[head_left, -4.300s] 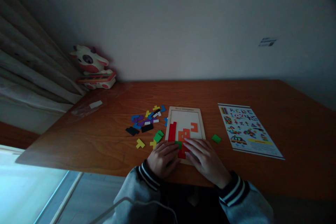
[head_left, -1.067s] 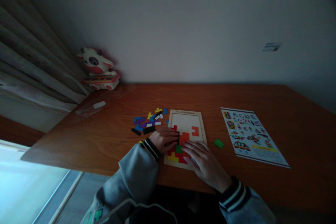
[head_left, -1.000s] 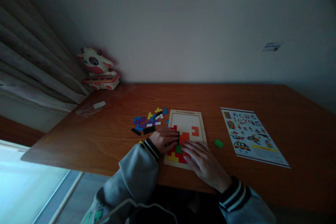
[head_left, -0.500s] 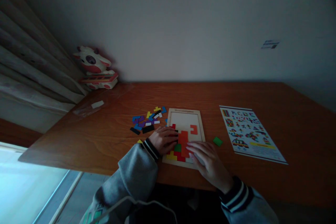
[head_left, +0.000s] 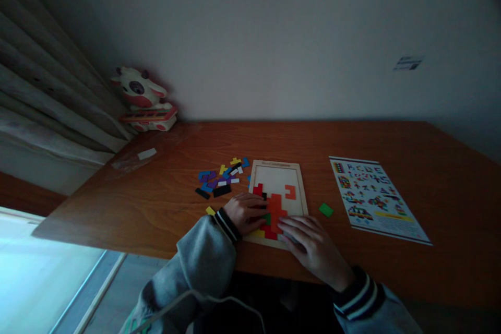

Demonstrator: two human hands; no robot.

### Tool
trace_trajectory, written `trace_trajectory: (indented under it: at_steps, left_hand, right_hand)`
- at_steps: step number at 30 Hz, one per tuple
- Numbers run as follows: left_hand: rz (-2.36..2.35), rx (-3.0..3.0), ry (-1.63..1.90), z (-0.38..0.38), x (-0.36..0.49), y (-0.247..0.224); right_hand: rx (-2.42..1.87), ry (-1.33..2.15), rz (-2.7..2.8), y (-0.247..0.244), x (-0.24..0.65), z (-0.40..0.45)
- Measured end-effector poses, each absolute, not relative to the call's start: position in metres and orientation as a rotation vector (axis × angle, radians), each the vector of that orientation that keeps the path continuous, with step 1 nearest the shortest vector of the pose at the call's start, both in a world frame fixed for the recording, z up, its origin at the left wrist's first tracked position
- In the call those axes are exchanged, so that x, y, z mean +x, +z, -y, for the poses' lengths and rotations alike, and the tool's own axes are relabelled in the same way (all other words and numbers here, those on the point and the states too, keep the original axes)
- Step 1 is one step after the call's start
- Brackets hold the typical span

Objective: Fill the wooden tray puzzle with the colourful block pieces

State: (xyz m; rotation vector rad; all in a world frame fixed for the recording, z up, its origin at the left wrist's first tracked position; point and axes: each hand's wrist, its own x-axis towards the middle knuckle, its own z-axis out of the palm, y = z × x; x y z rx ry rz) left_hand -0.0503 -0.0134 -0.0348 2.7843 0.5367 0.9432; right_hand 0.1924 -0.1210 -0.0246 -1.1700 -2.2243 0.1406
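Note:
A wooden puzzle board (head_left: 277, 172) lies at the table's front edge, partly filled with coloured blocks. My left hand (head_left: 246, 212) rests over its left side, fingers stretched out across the blocks and hiding some of them. Low on the right side is my right hand (head_left: 311, 240), fingers extended, their tips at the orange blocks (head_left: 276, 209) in the middle. I see nothing gripped in either hand. A red block (head_left: 258, 189) shows above my left fingers, and a green block (head_left: 267, 218) just past their tips. A C-shaped orange block (head_left: 290, 192) lies apart at the board's right.
Loose blue, purple, black, white and yellow blocks (head_left: 222, 191) lie left of the board. One green block (head_left: 326, 210) is on its right, near a printed pattern sheet (head_left: 378, 195). A cow toy (head_left: 144, 99) and a plastic bag (head_left: 133, 160) are at the far left.
The view has shifted slightly. Both hands keep nearly the same places on the board, with only small finger movements. More of the orange blocks shows between them.

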Motion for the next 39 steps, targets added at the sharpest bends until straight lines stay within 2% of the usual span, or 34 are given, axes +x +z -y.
trace_trajectory:
  at_steps: [10,16,23,39]
  left_hand:
    - [-0.516,2.770,1.006,0.016,-0.050,-0.031]
    - [-0.529,2.734,0.988,0.020,-0.051,-0.023]
    - [-0.763,2.624,1.071,0.018,-0.063,-0.019]
    - [-0.902,2.655,1.064,0.013,-0.064,-0.017]
  right_hand:
    - [-1.188,0.218,2.149,-0.024,0.195,0.122]
    - [-1.340,0.035,1.959,-0.031,0.230,0.126]
    - [-1.547,-0.098,1.880,-0.046,0.268,0.127]
    - [-1.442,-0.182,1.952,-0.059,0.275,0.122]
